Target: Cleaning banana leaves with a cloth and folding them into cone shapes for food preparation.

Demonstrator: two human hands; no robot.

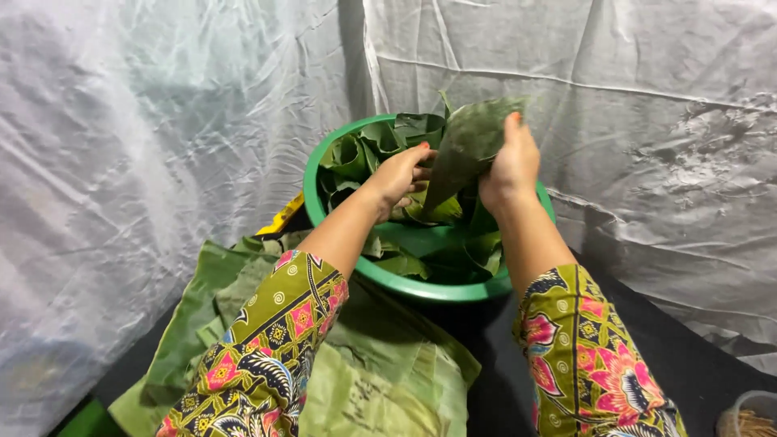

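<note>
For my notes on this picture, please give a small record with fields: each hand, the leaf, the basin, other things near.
left hand: grip on lower edge of the leaf cone
right hand: grip on upper side of the same cone
leaf cone: green, folded, held above the basin
basin: green, round, holds more folded leaves
flat leaves: stacked under the left forearm
backdrop: wrinkled pale plastic sheet
container: bottom right corner, contents unclear

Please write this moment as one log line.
left hand: touches folded green leaf cone | right hand: holds it | below: round green plastic basin
</note>
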